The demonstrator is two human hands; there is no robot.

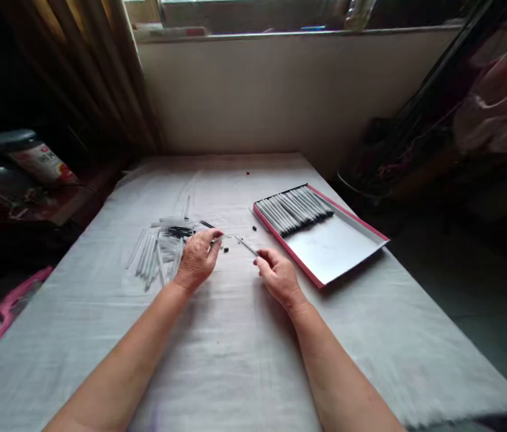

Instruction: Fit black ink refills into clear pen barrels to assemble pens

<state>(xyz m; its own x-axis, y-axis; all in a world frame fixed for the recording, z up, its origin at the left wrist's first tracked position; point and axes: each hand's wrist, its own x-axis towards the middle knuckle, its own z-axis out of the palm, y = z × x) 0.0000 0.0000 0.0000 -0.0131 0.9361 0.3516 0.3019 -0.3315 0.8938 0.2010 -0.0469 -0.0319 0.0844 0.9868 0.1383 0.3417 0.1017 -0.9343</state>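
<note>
Over the middle of the table, my right hand (278,277) is closed on a slim grey pen (246,245), whose narrow end points up and left toward my other hand. My left hand (199,257) has its thumb and fingertips pinched together; a small pale piece shows between them, too small to name. Beside and behind it lies a loose pile of clear pen barrels (149,257), with several thin black pieces (177,232) in it. A small black cap (226,249) sits on the cloth between my hands, and another black cap (254,228) lies farther back.
At right, a shallow white box with red edges (334,249) holds a row of capped pens (296,209) along its far side. A tiny red bit (248,173) lies near the table's back. Pink-handled scissors (8,306) and a lidded jar (32,156) are at left.
</note>
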